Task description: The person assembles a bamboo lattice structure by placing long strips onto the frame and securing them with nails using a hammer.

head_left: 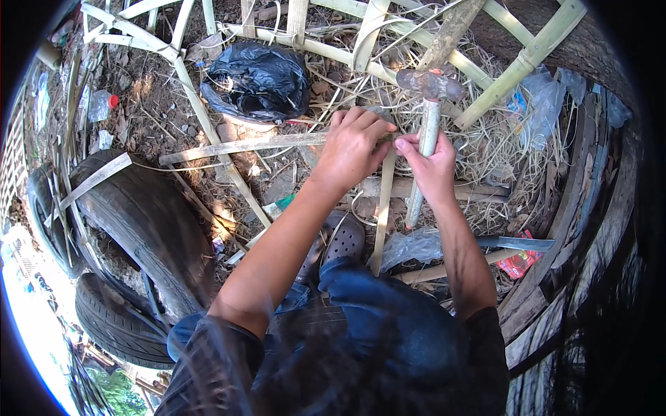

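Left hand (352, 149) curled closely over one end of a bamboo strip (243, 146) — its length runs leftward, away from the right hand (440, 173), whose grip behind the hammer (429, 125) I can't make out.

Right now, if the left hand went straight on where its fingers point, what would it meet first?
Most likely the right hand, then the hammer handle; depth is unclear here.

Tyres (149, 232) lie left; bag (262, 82) ahead — hammer (429, 122) to its right; knife (519, 243) farther right.
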Demonstrator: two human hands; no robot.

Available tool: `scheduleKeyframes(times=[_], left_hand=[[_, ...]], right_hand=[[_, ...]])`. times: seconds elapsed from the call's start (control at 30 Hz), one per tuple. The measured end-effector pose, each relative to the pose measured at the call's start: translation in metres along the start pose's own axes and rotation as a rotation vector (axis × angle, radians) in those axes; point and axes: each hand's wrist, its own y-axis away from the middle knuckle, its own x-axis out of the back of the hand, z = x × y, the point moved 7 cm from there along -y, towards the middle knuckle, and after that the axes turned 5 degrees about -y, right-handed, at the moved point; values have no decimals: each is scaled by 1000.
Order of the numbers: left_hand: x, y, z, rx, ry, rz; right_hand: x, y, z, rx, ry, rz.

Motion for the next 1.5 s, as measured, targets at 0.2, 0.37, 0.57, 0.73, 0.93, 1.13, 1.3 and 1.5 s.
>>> scheduleKeyframes(times=[0.2, 0.37, 0.57, 0.73, 0.93, 1.13, 1.3, 1.5], left_hand=[[-9, -2, -5, -41, 103, -31], [-13, 0, -7, -80, 150, 75], [-15, -1, -3, -105, 133, 61], [-17, 0, -9, -87, 76, 29], [-15, -3, -7, -49, 105, 27], [-18, -4, -9, -39, 113, 20], [-18, -1, -13, -15, 105, -16], [-19, -3, -12, -11, 135, -3]], right_hand=[[2, -3, 2, 17, 85, -11], [0, -4, 1, 10, 54, -15], [11, 5, 1, 56, 283, -65], [36, 52, -8, 152, 418, 69], [43, 87, -29, 234, 702, -37], [38, 88, -37, 237, 693, -61], [35, 72, -40, 43, 707, -83], [33, 76, -39, 71, 729, -97]])
